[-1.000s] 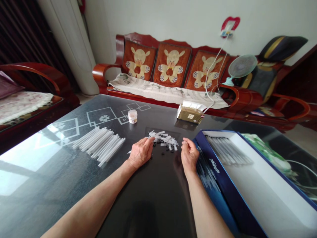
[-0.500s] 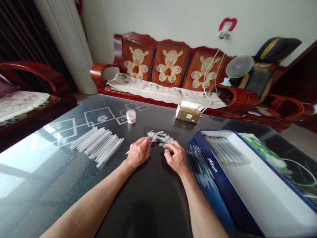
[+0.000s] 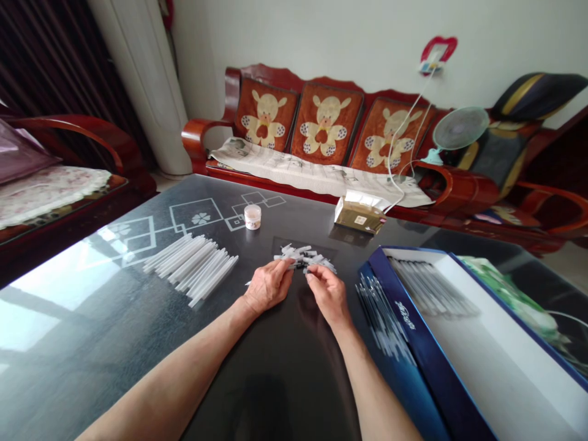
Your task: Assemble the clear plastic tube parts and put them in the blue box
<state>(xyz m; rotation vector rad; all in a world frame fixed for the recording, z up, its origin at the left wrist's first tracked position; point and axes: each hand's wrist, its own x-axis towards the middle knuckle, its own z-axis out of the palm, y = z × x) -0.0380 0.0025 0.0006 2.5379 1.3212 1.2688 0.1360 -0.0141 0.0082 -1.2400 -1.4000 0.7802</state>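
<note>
My left hand (image 3: pixel 270 285) is closed, with a white pointed tip showing at its left side; this looks like a pen barrel, mostly hidden by the hand. Its fingertips are at the near left edge of a small heap of white and black pen caps (image 3: pixel 299 252). My right hand (image 3: pixel 328 294) pinches a small piece, seemingly a pen cap, between thumb and forefinger at the heap's near right edge. Left of my left hand lies a row of white pen barrels (image 3: pixel 195 264). Dark thin refills (image 3: pixel 383 318) lie beside my right forearm.
On the right, a blue box (image 3: pixel 500 361) with a white inside holds a row of pens (image 3: pixel 434 285). A small round tub (image 3: pixel 252 218) and a tissue pack (image 3: pixel 359 215) stand farther back on the dark table. A green-white bag (image 3: pixel 509 294) lies behind the box.
My right hand's thumb and forefinger have come in to the cap heap and closed at its edge. Both hands are nearer each other. The whole view has shifted slightly.
</note>
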